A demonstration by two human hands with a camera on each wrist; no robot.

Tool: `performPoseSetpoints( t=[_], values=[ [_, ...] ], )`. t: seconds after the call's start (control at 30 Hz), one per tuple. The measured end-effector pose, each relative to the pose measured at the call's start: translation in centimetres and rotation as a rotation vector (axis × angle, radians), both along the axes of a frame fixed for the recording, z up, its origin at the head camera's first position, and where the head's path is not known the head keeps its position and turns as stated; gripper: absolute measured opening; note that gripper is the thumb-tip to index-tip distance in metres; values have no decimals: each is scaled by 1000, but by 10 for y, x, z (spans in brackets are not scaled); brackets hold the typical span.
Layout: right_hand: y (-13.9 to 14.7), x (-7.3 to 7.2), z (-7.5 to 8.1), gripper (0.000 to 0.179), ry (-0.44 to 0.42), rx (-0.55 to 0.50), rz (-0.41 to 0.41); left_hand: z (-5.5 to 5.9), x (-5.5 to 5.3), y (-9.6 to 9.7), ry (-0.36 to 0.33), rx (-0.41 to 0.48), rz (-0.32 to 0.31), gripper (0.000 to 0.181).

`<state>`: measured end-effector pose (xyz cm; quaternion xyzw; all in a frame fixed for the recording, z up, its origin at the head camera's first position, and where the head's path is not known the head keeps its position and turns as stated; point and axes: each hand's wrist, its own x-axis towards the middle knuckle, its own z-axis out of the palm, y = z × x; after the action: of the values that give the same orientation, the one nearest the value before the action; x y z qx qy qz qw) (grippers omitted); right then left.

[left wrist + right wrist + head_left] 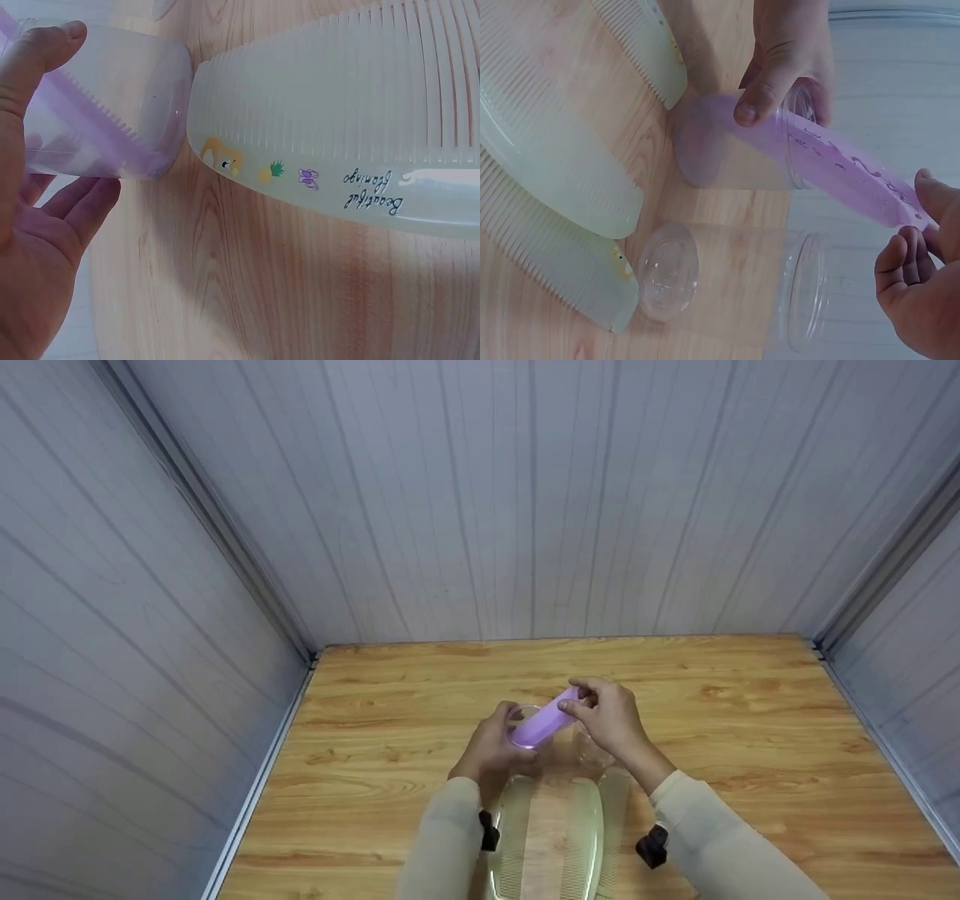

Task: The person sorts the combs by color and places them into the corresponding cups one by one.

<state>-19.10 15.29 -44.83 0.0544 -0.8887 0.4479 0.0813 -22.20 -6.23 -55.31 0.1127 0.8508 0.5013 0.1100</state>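
Note:
My left hand (pixel 489 744) grips a clear plastic jar (pixel 699 161) round its side, near the rim. A purple comb (pixel 541 725) slants into that jar, its lower end inside near the base and its upper end sticking out of the mouth. With thumb and fingertips, my right hand (pixel 616 721) pinches the comb's upper end. Through the jar wall in the left wrist view, the comb's teeth (pixel 112 112) show. Dark markings run along the comb in the right wrist view.
A second clear jar (pixel 671 271) stands beside the held one. Three pale green combs lie nearer my body on the wood-grain table (pixel 375 810), one comb (pixel 300 97) printed with lettering and small pictures. Pale panels (pixel 480 510) wall the back and sides.

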Motion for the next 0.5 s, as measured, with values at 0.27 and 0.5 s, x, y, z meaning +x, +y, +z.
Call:
performPoseSetpoints(
  t=[0.27, 0.5],
  values=[
    [5, 0, 7, 45, -2, 22, -2, 13, 0, 6, -55, 46, 18, 92],
    [14, 10, 12, 60, 18, -40, -32, 22, -1, 8, -48, 23, 7, 92]
  ],
)
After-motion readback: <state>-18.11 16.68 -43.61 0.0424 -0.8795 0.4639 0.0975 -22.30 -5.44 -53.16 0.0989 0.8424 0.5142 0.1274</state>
